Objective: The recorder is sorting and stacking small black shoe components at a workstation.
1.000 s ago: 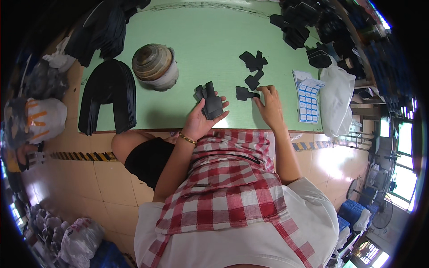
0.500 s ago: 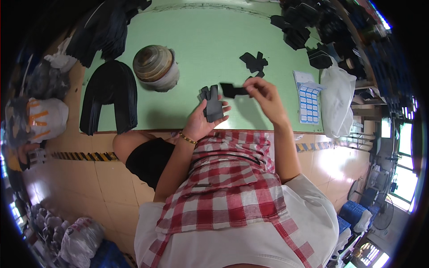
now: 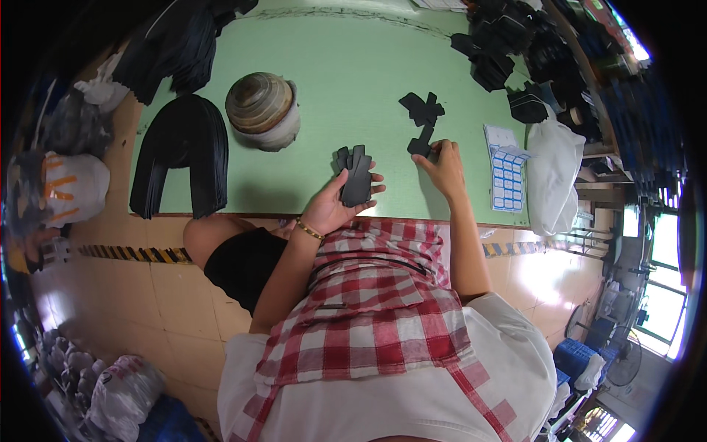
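In my left hand (image 3: pixel 328 206), palm up, lies a small stack of flat black cut pieces (image 3: pixel 357 179), fanned a little at the far end. The fingers curl round its side and the thumb rests along the near edge. My right hand (image 3: pixel 444 168) is lower right of a loose group of black cut pieces (image 3: pixel 423 109) on the table. Its thumb and fingertips are closed at the edge of one black cut piece (image 3: pixel 420 143), which has a narrow far end. Whether that piece is lifted off the table is hard to see.
On the green table (image 3: pixel 339 81) stand a wrapped, ringed roll (image 3: pixel 259 110) and a thick stack of black U-shaped pieces (image 3: pixel 180 140). More black pieces (image 3: pixel 169 55) lie at the far left. To the right are a blue-and-white printed sheet (image 3: pixel 508 177) and a white plastic bag (image 3: pixel 552 177).
My right hand has moved from beside the left hand toward the loose group. The black piece that hung between my hands is no longer there. My left hand stays almost in place with its stack.
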A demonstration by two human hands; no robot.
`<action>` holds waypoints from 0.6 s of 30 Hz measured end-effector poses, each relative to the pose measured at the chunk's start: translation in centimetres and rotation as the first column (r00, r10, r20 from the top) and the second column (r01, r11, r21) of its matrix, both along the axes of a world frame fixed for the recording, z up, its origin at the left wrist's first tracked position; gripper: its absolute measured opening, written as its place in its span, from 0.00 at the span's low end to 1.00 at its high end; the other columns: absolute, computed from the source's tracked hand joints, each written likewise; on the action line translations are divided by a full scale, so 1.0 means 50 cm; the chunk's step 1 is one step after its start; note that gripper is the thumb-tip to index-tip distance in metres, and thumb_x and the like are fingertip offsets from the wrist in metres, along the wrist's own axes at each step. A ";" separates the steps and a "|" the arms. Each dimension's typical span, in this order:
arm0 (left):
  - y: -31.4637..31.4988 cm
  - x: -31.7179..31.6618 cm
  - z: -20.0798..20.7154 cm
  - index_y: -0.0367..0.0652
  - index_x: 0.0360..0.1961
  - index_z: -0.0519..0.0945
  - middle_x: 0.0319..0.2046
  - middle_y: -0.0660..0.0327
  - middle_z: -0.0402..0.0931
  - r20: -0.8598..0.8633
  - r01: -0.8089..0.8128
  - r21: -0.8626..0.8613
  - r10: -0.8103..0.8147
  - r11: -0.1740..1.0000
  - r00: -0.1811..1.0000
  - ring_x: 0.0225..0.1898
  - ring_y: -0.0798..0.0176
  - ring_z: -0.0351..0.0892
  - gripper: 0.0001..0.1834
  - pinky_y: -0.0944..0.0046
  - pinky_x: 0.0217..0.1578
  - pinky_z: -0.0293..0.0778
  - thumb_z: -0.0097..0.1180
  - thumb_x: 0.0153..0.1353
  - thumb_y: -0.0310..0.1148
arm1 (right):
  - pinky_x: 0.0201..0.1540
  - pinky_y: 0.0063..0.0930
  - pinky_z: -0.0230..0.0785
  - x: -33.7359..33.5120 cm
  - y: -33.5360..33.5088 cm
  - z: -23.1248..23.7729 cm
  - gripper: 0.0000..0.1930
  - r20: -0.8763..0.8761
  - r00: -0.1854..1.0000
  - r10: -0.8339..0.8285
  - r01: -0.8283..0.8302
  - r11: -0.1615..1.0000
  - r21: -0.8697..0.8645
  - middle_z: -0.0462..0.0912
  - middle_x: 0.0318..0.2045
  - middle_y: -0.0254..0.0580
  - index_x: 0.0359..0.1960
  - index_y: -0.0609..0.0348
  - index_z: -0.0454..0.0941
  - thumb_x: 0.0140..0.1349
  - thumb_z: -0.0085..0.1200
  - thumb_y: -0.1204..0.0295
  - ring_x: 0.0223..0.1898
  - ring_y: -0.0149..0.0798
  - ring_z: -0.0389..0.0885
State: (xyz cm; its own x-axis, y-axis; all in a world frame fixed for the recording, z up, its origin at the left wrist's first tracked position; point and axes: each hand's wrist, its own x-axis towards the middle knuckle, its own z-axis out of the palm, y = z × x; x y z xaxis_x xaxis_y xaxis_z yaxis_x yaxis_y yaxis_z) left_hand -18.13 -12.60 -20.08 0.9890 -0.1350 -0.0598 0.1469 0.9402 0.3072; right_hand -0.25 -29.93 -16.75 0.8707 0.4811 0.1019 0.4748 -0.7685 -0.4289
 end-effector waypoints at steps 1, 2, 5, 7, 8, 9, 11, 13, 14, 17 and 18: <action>-0.002 0.002 0.000 0.39 0.63 0.57 0.53 0.52 0.66 -0.013 -0.036 -0.010 0.036 0.999 0.999 0.59 0.53 0.64 0.29 0.58 0.53 0.70 0.35 0.69 0.48 | 0.38 0.33 0.68 -0.004 -0.001 0.004 0.17 -0.012 1.000 0.025 -0.025 0.998 0.054 0.74 0.34 0.48 0.35 0.66 0.71 0.52 0.62 0.67 0.36 0.41 0.74; -0.003 0.002 -0.001 0.37 0.62 0.57 0.53 0.52 0.66 -0.027 -0.072 -0.019 0.071 0.997 0.997 0.60 0.53 0.63 0.28 0.57 0.57 0.67 0.36 0.69 0.47 | 0.38 0.33 0.68 -0.008 0.000 0.008 0.17 -0.014 1.000 0.028 -0.027 0.998 0.052 0.74 0.34 0.48 0.35 0.66 0.71 0.52 0.62 0.67 0.36 0.41 0.74; -0.003 0.006 -0.016 0.35 0.61 0.57 0.55 0.51 0.65 0.009 -0.145 -0.044 0.145 0.988 0.989 0.62 0.53 0.60 0.28 0.56 0.64 0.58 0.38 0.69 0.46 | 0.31 0.24 0.67 -0.025 0.024 0.027 0.11 -0.369 0.923 0.107 0.017 0.948 0.318 0.76 0.27 0.41 0.32 0.67 0.72 0.54 0.60 0.73 0.28 0.31 0.73; -0.004 0.008 -0.021 0.36 0.61 0.58 0.56 0.51 0.64 0.000 -0.164 -0.047 0.164 0.985 0.986 0.63 0.54 0.59 0.28 0.56 0.64 0.57 0.38 0.68 0.46 | 0.27 0.18 0.64 -0.044 0.046 0.030 0.06 -0.347 0.902 0.256 0.004 0.799 0.601 0.75 0.22 0.36 0.31 0.66 0.72 0.55 0.57 0.77 0.23 0.23 0.70; -0.004 0.009 -0.023 0.36 0.61 0.58 0.57 0.51 0.63 -0.009 -0.185 -0.049 0.185 0.982 0.983 0.63 0.54 0.58 0.28 0.56 0.65 0.55 0.38 0.68 0.47 | 0.27 0.17 0.63 -0.053 0.054 0.038 0.06 -0.340 0.905 0.257 0.011 0.783 0.622 0.74 0.23 0.36 0.33 0.65 0.73 0.56 0.55 0.77 0.24 0.22 0.68; -0.005 0.008 -0.022 0.36 0.61 0.58 0.57 0.51 0.63 -0.010 -0.184 -0.048 0.184 0.982 0.983 0.63 0.54 0.58 0.28 0.56 0.65 0.55 0.38 0.68 0.47 | 0.27 0.17 0.63 -0.070 0.067 0.063 0.06 -0.341 0.904 0.257 0.012 0.783 0.622 0.74 0.23 0.36 0.33 0.65 0.73 0.56 0.55 0.77 0.24 0.22 0.68; -0.005 0.008 -0.019 0.38 0.59 0.62 0.58 0.53 0.63 -0.077 -0.240 -0.069 0.235 0.968 0.969 0.63 0.56 0.60 0.26 0.53 0.64 0.55 0.41 0.67 0.46 | 0.26 0.21 0.64 -0.101 0.090 0.100 0.05 -0.269 0.938 0.220 -0.063 0.868 0.493 0.75 0.24 0.39 0.33 0.65 0.73 0.56 0.54 0.78 0.23 0.25 0.71; -0.010 0.010 -0.014 0.39 0.59 0.61 0.59 0.52 0.62 -0.082 -0.236 -0.084 0.230 0.968 0.970 0.63 0.56 0.59 0.26 0.52 0.64 0.54 0.41 0.68 0.46 | 0.27 0.34 0.68 -0.126 0.104 0.098 0.05 0.056 0.954 0.294 -0.290 0.863 0.414 0.75 0.28 0.47 0.33 0.63 0.74 0.55 0.54 0.77 0.25 0.46 0.76; -0.012 0.011 -0.011 0.40 0.60 0.61 0.60 0.52 0.61 -0.090 -0.236 -0.097 0.228 0.967 0.970 0.63 0.56 0.59 0.26 0.51 0.64 0.54 0.41 0.68 0.46 | 0.28 0.35 0.68 -0.136 0.108 0.096 0.05 0.052 0.935 0.352 -0.345 0.859 0.379 0.75 0.28 0.47 0.33 0.63 0.74 0.55 0.54 0.76 0.26 0.47 0.76; -0.009 0.005 -0.009 0.41 0.60 0.60 0.59 0.52 0.62 -0.080 -0.209 -0.123 0.200 0.970 0.977 0.63 0.52 0.59 0.26 0.48 0.63 0.55 0.38 0.68 0.47 | 0.33 0.38 0.69 -0.154 0.121 0.105 0.07 -0.122 0.885 0.450 -0.373 0.840 0.394 0.76 0.30 0.48 0.34 0.63 0.75 0.54 0.56 0.75 0.31 0.49 0.76; -0.008 0.005 -0.007 0.41 0.60 0.60 0.59 0.52 0.62 -0.079 -0.210 -0.121 0.202 0.970 0.976 0.63 0.52 0.59 0.26 0.48 0.63 0.55 0.38 0.68 0.47 | 0.35 0.38 0.69 -0.138 0.122 0.104 0.07 -0.019 0.901 0.433 -0.394 0.837 0.380 0.77 0.31 0.47 0.34 0.63 0.75 0.54 0.56 0.75 0.33 0.50 0.76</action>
